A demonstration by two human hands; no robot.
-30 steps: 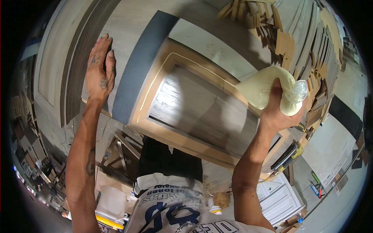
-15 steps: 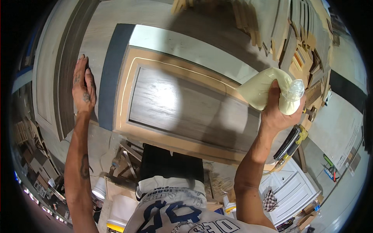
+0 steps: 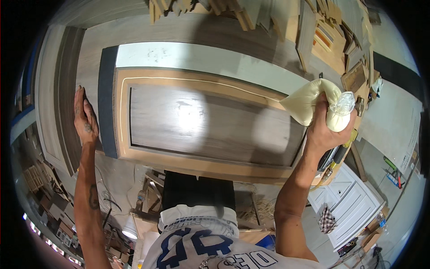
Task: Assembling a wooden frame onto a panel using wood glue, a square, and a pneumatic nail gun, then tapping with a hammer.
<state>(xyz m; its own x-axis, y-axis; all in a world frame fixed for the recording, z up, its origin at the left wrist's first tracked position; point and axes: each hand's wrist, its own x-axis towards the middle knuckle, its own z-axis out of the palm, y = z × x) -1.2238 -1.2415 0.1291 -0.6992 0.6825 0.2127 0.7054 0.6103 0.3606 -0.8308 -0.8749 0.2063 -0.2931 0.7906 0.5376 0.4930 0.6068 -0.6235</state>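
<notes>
My right hand (image 3: 329,123) grips a clear plastic bag of pale yellow glue (image 3: 309,101), its twisted end sticking out above my fist. The bag's narrow tip points left and touches or hovers just over the far tan border of a framed panel (image 3: 215,164). A thin pale glue bead (image 3: 179,79) runs along that border's left side and far side, up to the tip. The panel's sunken centre is grey-brown wood grain. My left hand (image 3: 86,121) lies with fingers stretched out against a stack of brown panels (image 3: 67,89), left of the panel's dark edge strip.
Loose wood strips (image 3: 331,36) pile up at the far right. A yellow-and-black power tool (image 3: 333,157) lies near my right wrist. Below it to the right stands a white panelled door (image 3: 347,201) with a checked cloth (image 3: 327,219) on it. A white bucket (image 3: 130,228) is at lower left.
My right hand has carried the glue bag rightward along the panel's far border, and the bead is longer. The view has shifted, so the panel appears farther left. My left hand stays flat at the stack.
</notes>
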